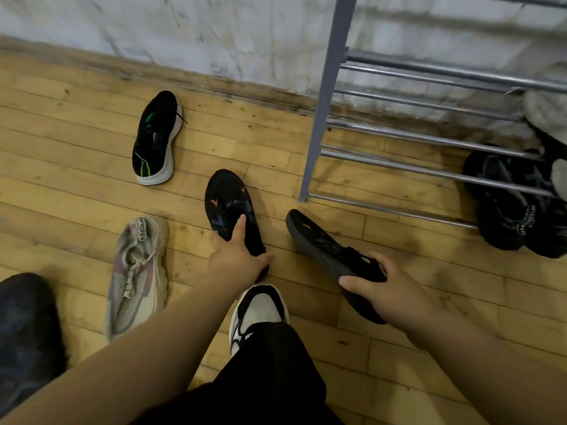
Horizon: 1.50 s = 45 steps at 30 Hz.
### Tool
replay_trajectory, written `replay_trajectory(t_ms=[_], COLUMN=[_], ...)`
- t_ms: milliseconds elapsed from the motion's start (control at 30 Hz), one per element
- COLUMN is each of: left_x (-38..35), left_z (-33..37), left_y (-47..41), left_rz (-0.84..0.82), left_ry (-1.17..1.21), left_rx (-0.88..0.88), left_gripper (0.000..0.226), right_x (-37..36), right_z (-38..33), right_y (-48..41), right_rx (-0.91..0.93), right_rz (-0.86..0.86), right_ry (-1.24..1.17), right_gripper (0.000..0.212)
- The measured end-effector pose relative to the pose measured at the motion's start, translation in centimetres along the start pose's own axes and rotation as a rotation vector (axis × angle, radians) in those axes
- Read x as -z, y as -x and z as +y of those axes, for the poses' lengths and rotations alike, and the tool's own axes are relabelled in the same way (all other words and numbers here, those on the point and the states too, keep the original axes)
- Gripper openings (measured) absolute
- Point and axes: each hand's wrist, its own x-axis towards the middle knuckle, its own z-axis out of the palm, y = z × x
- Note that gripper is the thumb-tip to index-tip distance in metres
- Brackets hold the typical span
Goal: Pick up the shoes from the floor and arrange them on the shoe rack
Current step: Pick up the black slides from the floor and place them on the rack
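- Wooden floor lay under your fingers, rack beyond them.
- Your left hand pinched a black shoe on the floor, at its heel.
- Your right hand curled round its tilted mate.

Wooden floor held a black green-striped sneaker, a worn grey sneaker, a black orange-marked shoe, my own white-and-black sneaker, the metal shoe rack.
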Motion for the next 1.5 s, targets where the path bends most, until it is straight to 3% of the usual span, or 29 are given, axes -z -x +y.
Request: replay_trajectory(t_ms=[133, 200, 367, 500, 600, 700, 900, 1200, 1367, 1500], left_x=[-0.8, -0.2, 3.7, 4.9, 4.3, 2.9, -0.5, -3.8, -3.5, -3.7], left_z=[0.8, 0.6, 0.3, 1.2, 2.5, 4.0, 9.0, 18.1, 19.2, 16.1], left_y=[-1.1, -0.7, 3.7, 8.6, 9.9, 9.7, 8.1, 1.5, -0.7, 0.8], left_rz=[0.066, 0.065, -0.149, -0.361, -0.409, -0.347, -0.166, 0.162, 0.148, 0.101], left_ry=[-0.074, -0.03, 0.255, 0.337, 0.305, 0.213, 0.174, 0.031, 0.049, 0.049], left_rx=[0.063, 0.05, -0.049, -0.191, -0.283, -0.366, -0.474, -0.511, -0.498, -0.534], left_gripper=[0.1, 0.099, 0.091, 0.075, 0.075, 0.087, 0.088, 0.084, 0.098, 0.099], right_x=[1.6, 2.4, 5.0, 6.7, 7.5, 8.0, 7.7, 7.7, 8.2, 7.8], right_z=[-0.3, 0.3, 2.0, 2.8, 3.4, 3.9, 3.3, -2.7, -4.3, -2.9], right_y=[-0.1, -0.1, 0.4, 1.6, 2.9, 3.8, 2.3, -6.9, -11.3, -9.6], right_rx=[-0.035, -0.02, 0.009, 0.058, 0.107, 0.162, 0.213, 0.275, 0.263, 0.217], right_rz=[-0.02, -0.004, 0.026, 0.051, 0.073, 0.163, 0.373, 0.62, 0.452, 0.317], right_ry=[-0.145, -0.166, -0.207, -0.234, -0.254, -0.254, -0.27, -0.265, -0.019, 0.05], right_gripper=[0.055, 0.046, 0.056, 0.06, 0.061, 0.056, 0.047, 0.063, 0.092, 0.089])
